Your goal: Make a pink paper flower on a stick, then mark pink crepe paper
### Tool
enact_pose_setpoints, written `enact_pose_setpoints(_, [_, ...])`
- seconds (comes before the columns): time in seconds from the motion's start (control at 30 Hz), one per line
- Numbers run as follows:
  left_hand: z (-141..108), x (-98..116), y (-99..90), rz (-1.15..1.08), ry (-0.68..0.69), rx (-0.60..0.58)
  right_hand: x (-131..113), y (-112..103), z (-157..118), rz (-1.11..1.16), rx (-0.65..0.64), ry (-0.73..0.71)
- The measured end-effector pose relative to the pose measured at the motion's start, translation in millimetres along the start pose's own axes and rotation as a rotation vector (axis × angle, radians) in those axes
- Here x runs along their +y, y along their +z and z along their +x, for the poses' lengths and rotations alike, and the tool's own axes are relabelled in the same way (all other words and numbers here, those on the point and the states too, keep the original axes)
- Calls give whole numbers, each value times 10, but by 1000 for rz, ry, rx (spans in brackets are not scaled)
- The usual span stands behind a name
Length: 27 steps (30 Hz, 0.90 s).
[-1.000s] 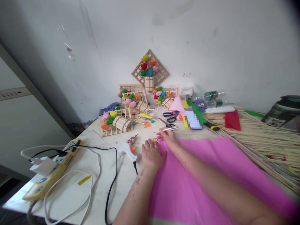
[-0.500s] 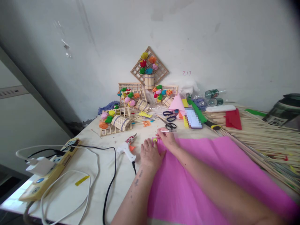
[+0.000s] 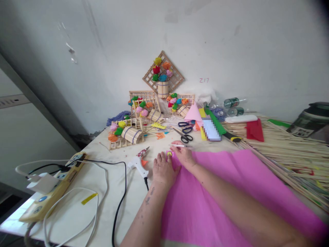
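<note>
A wide pink sheet point(image 3: 205, 192), like craft paper or thin cloth, lies across the table's front right. My left hand point(image 3: 164, 169) rests flat near its far left corner, fingers stretched forward. At those fingertips sits a small round yellow piece point(image 3: 169, 154) on the sheet's corner. Just right of it, my right hand point(image 3: 183, 153) pinches a thin white pen point(image 3: 182, 146), held almost level. The pen's tip is too small to make out. To the left of my left hand lies a white glue gun point(image 3: 138, 166), its nozzle pointing away.
Black-handled scissors point(image 3: 186, 138) lie beyond my right hand. A yellow power strip point(image 3: 53, 190) with looping cables takes up the left. Bamboo sticks point(image 3: 288, 147) cover the right side. Stick lattices with paper flowers point(image 3: 132, 134) stand at the back, near a green sheet point(image 3: 216, 121).
My right hand and the pen have moved very slightly left. The left hand stays pressed by the yellow piece, and the whole view has shifted a little.
</note>
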<state>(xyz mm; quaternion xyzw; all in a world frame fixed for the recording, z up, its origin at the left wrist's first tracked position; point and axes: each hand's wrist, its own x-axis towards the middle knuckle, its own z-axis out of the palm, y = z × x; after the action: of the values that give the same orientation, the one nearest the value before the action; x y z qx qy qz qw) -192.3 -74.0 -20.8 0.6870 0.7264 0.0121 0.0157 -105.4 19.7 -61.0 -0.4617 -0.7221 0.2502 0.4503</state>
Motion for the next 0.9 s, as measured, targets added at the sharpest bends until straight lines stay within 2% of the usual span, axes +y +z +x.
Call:
enact_pose_setpoints(0.1, [-3, 4, -8, -10, -4, -10, -33, -19, -15, -96, -21, -46])
enact_pose_setpoints(0.3, [2, 21, -7, 2, -11, -20, -103, -36, -10, -265, -101, -31])
enact_pose_setpoints(0.6, [11, 30, -1, 18, -22, -36, -112, -29, -36, -277, -64, -80])
enact_pose_setpoints(0.9, [20, 32, -6, 8, -23, -47, -95, 18, -43, -456, -75, -67])
